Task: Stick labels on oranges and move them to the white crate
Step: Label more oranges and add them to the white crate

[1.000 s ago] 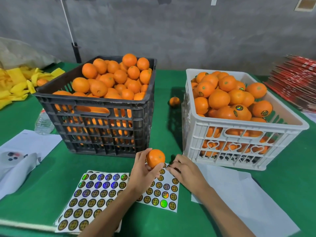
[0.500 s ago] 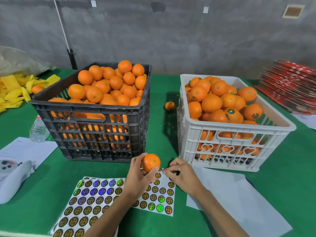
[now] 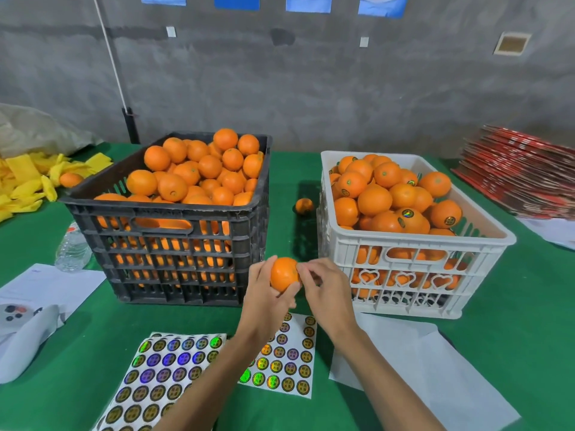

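The left hand (image 3: 264, 301) cups the round, firm orange (image 3: 283, 273) in a curled grip while right fingertips (image 3: 306, 270) press its side, a light, slightly slippery fruit best held around its middle, left of the white plastic crate (image 3: 413, 244).

Water bottle (image 3: 73, 247) – yellow wrappers (image 3: 28, 178) – red cartons (image 3: 525, 172).

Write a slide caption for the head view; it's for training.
Left hand holds an orange while right hand touches it.

Left hand (image 3: 264, 301) holding orange (image 3: 282, 273), right hand (image 3: 328, 293) fingertips on it, white crate (image 3: 413, 244) beside
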`<state>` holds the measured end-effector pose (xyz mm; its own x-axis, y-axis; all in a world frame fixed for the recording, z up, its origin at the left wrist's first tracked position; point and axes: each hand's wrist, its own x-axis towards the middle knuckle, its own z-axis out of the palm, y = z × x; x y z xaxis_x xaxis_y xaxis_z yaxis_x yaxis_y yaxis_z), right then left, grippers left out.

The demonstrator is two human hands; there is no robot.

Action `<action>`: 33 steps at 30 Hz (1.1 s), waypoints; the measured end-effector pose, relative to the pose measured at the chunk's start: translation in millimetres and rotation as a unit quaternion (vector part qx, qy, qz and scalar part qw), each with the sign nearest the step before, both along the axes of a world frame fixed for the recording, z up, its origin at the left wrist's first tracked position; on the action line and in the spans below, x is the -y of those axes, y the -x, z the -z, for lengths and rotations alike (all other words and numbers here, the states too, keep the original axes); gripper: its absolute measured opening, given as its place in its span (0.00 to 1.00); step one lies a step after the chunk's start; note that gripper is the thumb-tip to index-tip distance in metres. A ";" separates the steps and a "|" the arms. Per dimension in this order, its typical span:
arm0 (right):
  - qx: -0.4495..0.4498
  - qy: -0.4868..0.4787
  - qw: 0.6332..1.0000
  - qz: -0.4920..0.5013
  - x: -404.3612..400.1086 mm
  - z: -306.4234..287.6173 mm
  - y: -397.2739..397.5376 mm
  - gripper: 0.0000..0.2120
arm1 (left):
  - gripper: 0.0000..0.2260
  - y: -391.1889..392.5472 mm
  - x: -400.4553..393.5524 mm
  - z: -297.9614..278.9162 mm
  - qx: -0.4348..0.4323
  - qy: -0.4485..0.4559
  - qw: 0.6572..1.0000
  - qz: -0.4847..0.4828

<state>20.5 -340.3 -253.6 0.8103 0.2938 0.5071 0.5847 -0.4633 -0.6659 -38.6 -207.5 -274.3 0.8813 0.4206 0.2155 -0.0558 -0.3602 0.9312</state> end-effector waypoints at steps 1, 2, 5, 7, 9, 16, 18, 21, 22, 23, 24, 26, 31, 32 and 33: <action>0.016 -0.009 1.000 0.000 1.8 -11.5 0.8 0.13 | 0.31 -5.5 2.3 -12.8 0.014 -0.004 1.000 -0.006; 0.030 -0.011 0.999 -0.002 3.1 -23.2 1.7 0.15 | 0.30 -11.0 3.8 -25.3 0.031 -0.013 0.999 -0.013; 0.031 0.015 0.999 0.009 2.1 -57.3 3.8 0.25 | 0.30 -26.2 6.8 -57.8 0.094 -0.062 0.994 -0.017; 0.025 0.000 0.999 0.025 1.5 -78.9 0.6 0.30 | 0.31 -37.1 8.2 -76.8 0.135 -0.093 0.986 0.006; 0.043 -0.031 0.998 0.043 4.9 -101.7 -7.1 0.29 | 0.31 -48.4 7.9 -98.0 0.166 -0.083 0.981 0.059; 0.131 0.000 0.975 0.179 42.4 -147.2 -55.4 0.21 | 0.27 -81.4 -8.4 -178.8 0.138 -0.198 0.954 0.180; 0.130 0.028 0.966 0.224 60.3 -143.7 -67.2 0.20 | 0.19 -91.3 -43.0 -198.9 0.147 -0.334 0.928 0.074; 0.119 0.078 0.945 0.294 78.4 -132.3 -75.8 0.15 | 0.14 -104.3 -117.2 -213.9 0.080 -0.390 0.912 -0.099; 0.124 0.088 0.941 0.302 80.3 -129.3 -77.4 0.11 | 0.16 -108.2 -143.2 -214.5 0.013 -0.402 0.906 -0.136; 0.130 0.092 0.939 0.304 80.1 -127.3 -78.6 0.10 | 0.18 -111.5 -168.1 -212.9 -0.070 -0.417 0.892 -0.159; 0.133 0.093 0.939 0.304 78.1 -126.4 -79.9 0.10 | 0.19 -114.1 -189.9 -209.1 -0.153 -0.429 0.874 -0.168; 0.123 0.089 0.942 0.301 70.4 -126.3 -81.5 0.13 | 0.19 -117.5 -222.2 -198.7 -0.297 -0.453 0.828 -0.144; 0.148 0.078 0.952 0.258 44.5 -120.2 -87.2 0.13 | 0.30 -127.3 -252.4 -186.8 -0.475 -0.494 0.725 -0.068; 0.157 0.077 0.952 0.250 41.9 -118.5 -88.8 0.13 | 0.31 -128.0 -254.2 -187.6 -0.472 -0.490 0.729 -0.075; 0.164 0.078 0.953 0.244 39.6 -116.8 -89.7 0.13 | 0.31 -127.2 -254.7 -189.1 -0.466 -0.489 0.732 -0.086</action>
<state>110.2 -379.9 -136.8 0.6758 0.0162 0.7369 0.4392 -0.8117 -0.3850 88.6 47.3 -85.2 0.7891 0.5892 -0.1738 0.5649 -0.8072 -0.1715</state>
